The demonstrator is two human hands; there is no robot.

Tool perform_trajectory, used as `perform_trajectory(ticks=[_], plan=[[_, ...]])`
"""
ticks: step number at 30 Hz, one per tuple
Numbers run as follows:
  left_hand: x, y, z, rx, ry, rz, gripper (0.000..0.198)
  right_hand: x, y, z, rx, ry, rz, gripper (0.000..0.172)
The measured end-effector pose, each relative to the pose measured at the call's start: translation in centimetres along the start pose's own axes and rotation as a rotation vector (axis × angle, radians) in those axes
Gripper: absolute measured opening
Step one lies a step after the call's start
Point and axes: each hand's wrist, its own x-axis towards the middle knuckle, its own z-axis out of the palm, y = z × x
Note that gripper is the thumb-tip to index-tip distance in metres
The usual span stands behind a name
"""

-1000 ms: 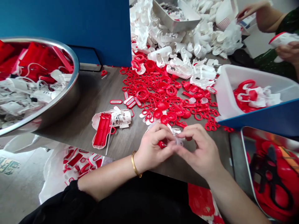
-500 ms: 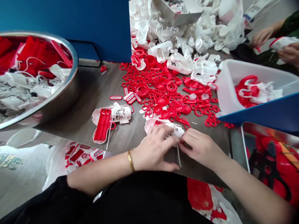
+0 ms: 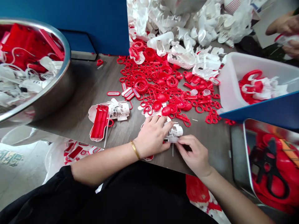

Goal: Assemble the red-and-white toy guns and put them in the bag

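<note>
- The left hand (image 3: 151, 136) lies over the white plastic part (image 3: 175, 132), its fingers (image 3: 164, 123) curved narrowly onto the part's top and holding it against the tabletop (image 3: 210, 152).
- The right hand (image 3: 192, 155) sits just below, its curled fingertips (image 3: 180, 141) pinching the part's lower edge.
- A thin white plastic strip (image 3: 173, 150) sticks out beneath the part, between the hands.
- A gold bangle (image 3: 135, 150) circles the left wrist; a black sleeve (image 3: 42, 193) covers the arm further up.
- Just left of the hands lies an opened white casing with a red plastic insert (image 3: 100, 121).
- Directly above the hands spreads a heap of red plastic rings, caps and tags (image 3: 151, 77).
- Behind that, white plastic shells (image 3: 193, 31) pile up against a blue partition (image 3: 70, 25).
- To the right, a translucent plastic tub (image 3: 230, 81) holds red and white pieces and rests on a blue board (image 3: 263, 112).
- A stainless steel bowl (image 3: 66, 62) at left holds red and white parts with wires.
- A metal tray (image 3: 247, 155) of red pieces sits lower right.
- A co-worker's hands (image 3: 286, 28) work at the top right corner, well apart.
</note>
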Motion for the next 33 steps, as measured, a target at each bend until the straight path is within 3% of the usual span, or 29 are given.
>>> perform_trajectory(ticks=[12,15,16,18,21,25,29,33], plan=[[-0.3,0.2,0.4,-0.006,0.018,-0.020,0.054,1.4,-2.0,-0.9,-0.164,-0.174,0.035,0.014],[-0.8,0.0,-0.1,-0.071,0.070,-0.005,0.068,0.6,-1.6,-1.3,-0.089,-0.165,0.134,0.003],[-1.1,-0.2,-0.3,-0.113,0.104,0.016,0.071,0.2,-1.4,-1.5,-0.070,-0.164,0.177,0.008],[-1.8,-0.6,-0.5,-0.189,0.151,0.076,0.060,-0.4,-1.1,-1.8,-0.063,-0.200,0.242,0.008],[-2.7,-1.1,-0.3,-0.196,0.144,0.156,0.023,0.0,-0.9,-1.9,-0.019,-0.221,0.323,0.012],[-2.9,-1.2,0.3,-0.112,0.111,0.186,0.019,1.6,-0.7,-1.7,0.125,-0.112,0.540,0.020],[-2.8,-1.1,0.4,-0.064,0.090,0.175,0.022,1.5,-1.2,-2.0,0.226,-0.277,0.736,0.024],[-2.9,-1.1,0.4,-0.043,0.094,0.157,0.022,0.6,-2.4,-1.9,0.192,-0.453,0.748,0.024]])
